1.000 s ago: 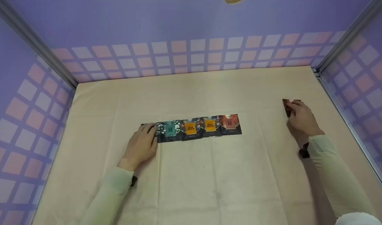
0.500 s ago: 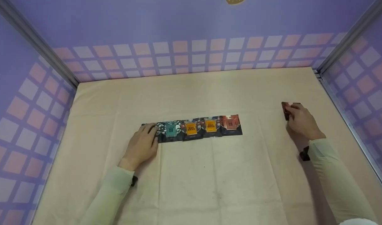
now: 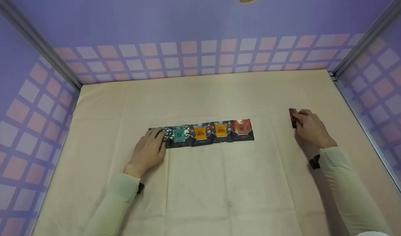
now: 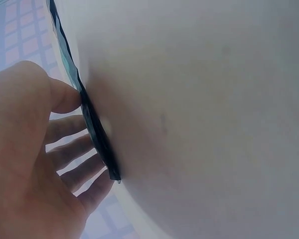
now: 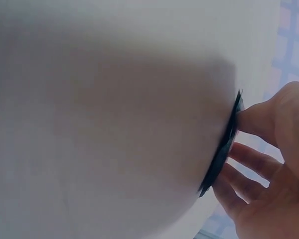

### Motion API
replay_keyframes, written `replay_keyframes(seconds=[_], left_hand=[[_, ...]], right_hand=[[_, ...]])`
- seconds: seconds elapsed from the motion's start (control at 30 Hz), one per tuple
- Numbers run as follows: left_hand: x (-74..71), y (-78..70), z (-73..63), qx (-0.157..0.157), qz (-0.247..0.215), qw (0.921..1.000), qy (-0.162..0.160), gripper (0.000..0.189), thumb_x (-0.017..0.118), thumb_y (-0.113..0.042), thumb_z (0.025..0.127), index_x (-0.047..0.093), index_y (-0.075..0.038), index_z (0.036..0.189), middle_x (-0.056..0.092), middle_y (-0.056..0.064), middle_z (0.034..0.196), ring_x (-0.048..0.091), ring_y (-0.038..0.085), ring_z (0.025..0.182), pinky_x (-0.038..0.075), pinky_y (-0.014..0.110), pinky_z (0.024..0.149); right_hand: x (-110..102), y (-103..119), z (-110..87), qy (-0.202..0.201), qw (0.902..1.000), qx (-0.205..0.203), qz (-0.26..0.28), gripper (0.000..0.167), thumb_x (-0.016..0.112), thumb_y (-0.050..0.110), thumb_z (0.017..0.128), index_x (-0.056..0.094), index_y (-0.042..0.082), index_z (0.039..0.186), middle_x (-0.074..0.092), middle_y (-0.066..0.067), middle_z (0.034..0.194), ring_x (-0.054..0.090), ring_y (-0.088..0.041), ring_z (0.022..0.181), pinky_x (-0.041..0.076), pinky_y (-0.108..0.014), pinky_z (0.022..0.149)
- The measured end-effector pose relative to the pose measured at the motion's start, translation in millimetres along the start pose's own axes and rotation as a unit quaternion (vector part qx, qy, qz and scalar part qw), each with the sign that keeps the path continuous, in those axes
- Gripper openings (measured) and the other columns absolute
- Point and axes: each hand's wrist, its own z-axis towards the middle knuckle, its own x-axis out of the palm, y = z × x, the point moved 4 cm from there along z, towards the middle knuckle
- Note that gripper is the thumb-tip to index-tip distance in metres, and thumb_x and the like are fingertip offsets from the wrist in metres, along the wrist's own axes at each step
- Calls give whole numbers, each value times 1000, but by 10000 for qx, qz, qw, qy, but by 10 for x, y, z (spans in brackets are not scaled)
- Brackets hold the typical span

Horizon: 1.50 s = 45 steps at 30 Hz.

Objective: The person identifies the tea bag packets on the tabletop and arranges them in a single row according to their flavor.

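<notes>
A row of flat printed sachets lies on the cream cloth in the head view. It includes a teal-labelled sachet [image 3: 179, 135], two orange-labelled sachets [image 3: 200, 133] and a red sachet [image 3: 242, 129] at the right end. My left hand [image 3: 146, 152] rests on the leftmost sachet, largely covering it; in the left wrist view its thumb and extended fingers touch the sachet's dark edge [image 4: 97, 129]. Off to the right, my right hand [image 3: 312, 127] has its fingertips on a separate reddish sachet [image 3: 293, 118]. The right wrist view shows thumb and fingers spread along that sachet [image 5: 220, 157], against the cloth.
The cream cloth [image 3: 200, 190] covers the table, with faint creases. Purple panels [image 3: 200, 23] with pink and white squares stand at the back and both sides. A metal rail [image 3: 368, 144] runs along the right edge.
The right hand has slid the separate reddish sachet leftward and slightly nearer to me. The left hand and the row of sachets stay in place.
</notes>
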Motion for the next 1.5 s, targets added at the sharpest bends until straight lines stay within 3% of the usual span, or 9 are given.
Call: replay_keyframes(seconds=[0.5,0.73,0.97,1.5], left_hand=[[-6,-3,13,-36,-16,10000,73,48,56,-17,106,58,6,148,54,24,155,50,45,145,49,62,112],[-13,-10,16,-19,-19,10000,44,47,56,-17,106,59,6,147,55,24,155,50,45,145,49,61,113],[-12,-16,11,-9,-2,10000,-6,46,57,-16,106,60,5,146,55,23,154,52,44,144,50,61,111],[-10,-36,2,42,4,9999,-127,45,58,-16,105,61,5,145,55,24,154,52,45,143,50,61,111]], right_hand=[[155,416,-19,-41,9995,-319,-22,40,60,-7,95,65,-16,134,61,-40,132,62,-60,114,53,-70,96],[205,538,-24,207,9997,-49,112,43,62,-3,96,64,-13,137,59,-36,136,59,-56,117,50,-66,100],[262,659,-17,194,9997,-121,66,40,65,-3,97,66,-12,136,60,-34,134,60,-55,116,52,-65,100],[401,893,33,541,9980,262,179,40,65,5,102,65,-8,140,57,-27,140,55,-49,124,48,-62,106]])
